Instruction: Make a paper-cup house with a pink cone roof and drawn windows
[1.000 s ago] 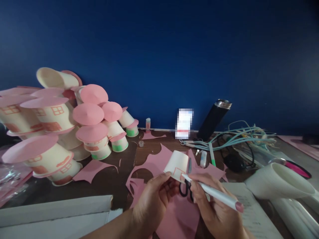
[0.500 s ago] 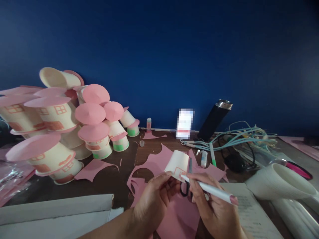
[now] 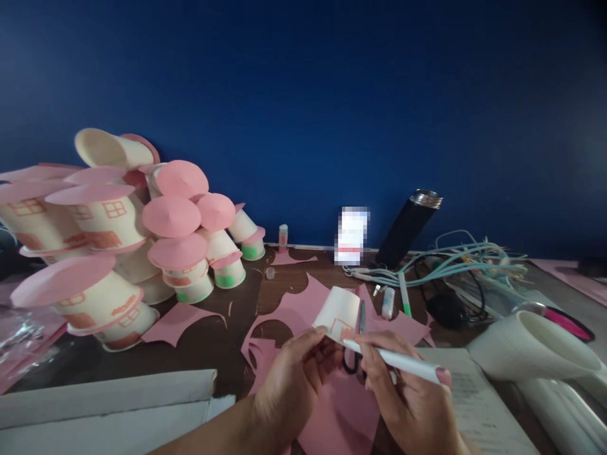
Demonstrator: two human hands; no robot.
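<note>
My left hand point(image 3: 296, 373) grips a small white paper cup point(image 3: 337, 308) by its lower rim, the cup upside down and tilted. A reddish door-like outline, partly coloured in, is on the cup's side. Between the fingers of my right hand point(image 3: 403, 385) is a white marker point(image 3: 403, 360) with a pinkish end, its tip against the cup near the outline. Beneath the hands lie pink paper sheets point(image 3: 341, 404) with curved cut-outs. Scissors point(image 3: 351, 359) lie behind the cup, partly hidden by it and my right hand.
Cup houses with pink paper roofs point(image 3: 180, 179) are piled on the left. A black flask point(image 3: 408, 227) and a blurred bright screen point(image 3: 351, 237) lean by the blue wall. Tangled cables point(image 3: 455, 265), a white cup stack point(image 3: 535, 344) and a booklet point(image 3: 478, 398) occupy the right; a white box point(image 3: 109, 404), front left.
The marker's tip has shifted slightly down and left on the cup. More red colouring shows inside the outline. My left hand and the cup are almost unmoved.
</note>
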